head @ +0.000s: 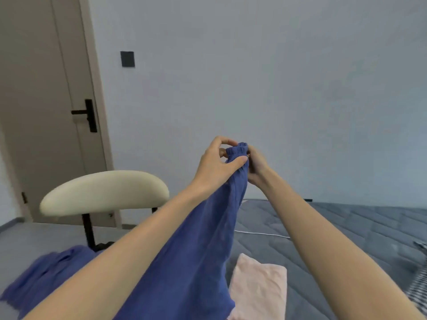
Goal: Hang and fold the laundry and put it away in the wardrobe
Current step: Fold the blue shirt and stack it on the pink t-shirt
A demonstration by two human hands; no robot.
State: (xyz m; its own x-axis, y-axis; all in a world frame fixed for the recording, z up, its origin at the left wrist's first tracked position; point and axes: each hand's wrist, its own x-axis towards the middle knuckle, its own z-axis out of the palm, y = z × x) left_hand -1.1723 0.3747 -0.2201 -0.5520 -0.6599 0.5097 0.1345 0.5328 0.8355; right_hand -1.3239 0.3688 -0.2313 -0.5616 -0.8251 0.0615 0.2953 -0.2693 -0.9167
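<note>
A blue garment (198, 257) with a gathered elastic edge hangs from both my hands, raised at mid-frame in front of the wall. My left hand (216, 162) pinches the bunched top from the left, thumb across the fabric. My right hand (255, 163) grips the same top edge from the right, partly hidden behind the cloth. The fabric drapes down between my forearms to the bed. A folded pale pink garment (258, 287) lies on the grey quilted bed (346, 232) below.
More blue cloth (46, 276) lies bunched at the lower left. A cream-backed chair (104, 191) stands left of the bed, before a closed beige door (44, 107). A white cable (261, 233) crosses the mattress. Striped fabric (419, 287) shows at the right edge.
</note>
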